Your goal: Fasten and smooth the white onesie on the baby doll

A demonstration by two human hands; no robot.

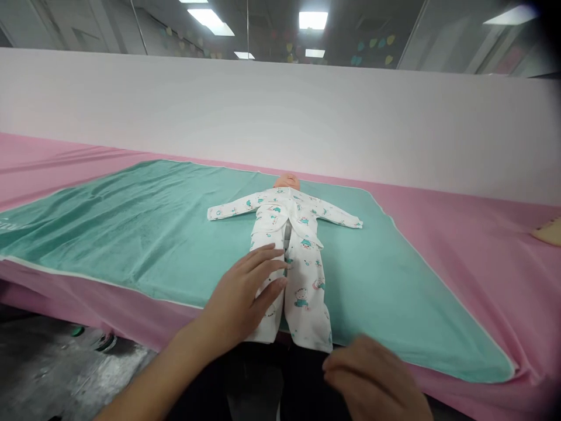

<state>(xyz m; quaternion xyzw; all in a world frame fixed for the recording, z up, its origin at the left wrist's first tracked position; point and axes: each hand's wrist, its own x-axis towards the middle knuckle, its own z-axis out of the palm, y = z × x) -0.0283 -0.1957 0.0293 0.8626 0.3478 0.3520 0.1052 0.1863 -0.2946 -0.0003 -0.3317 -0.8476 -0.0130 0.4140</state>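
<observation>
A baby doll point(287, 181) lies on its back with its head at the far end. It wears a white printed jacket point(272, 219) with both sleeves stretched out sideways. White printed trousers point(305, 292) lie along its legs, their cuffs towards me. My left hand point(248, 292) is over the left trouser leg, fingers stretched and apart, with nothing visible in them; whether it touches the cloth is unclear. Lower down, my right hand point(377, 377) is beside the right cuff, a small gap from it. Its fingers are bent and blurred, and their inner side is hidden.
Beneath the doll a green blanket point(175, 234) with a white edge covers part of the pink-covered table point(473, 251). A white wall point(263, 117) with glass above it runs behind. A beige object point(547, 233) lies at the right edge. Grey floor point(100, 368) shows lower left.
</observation>
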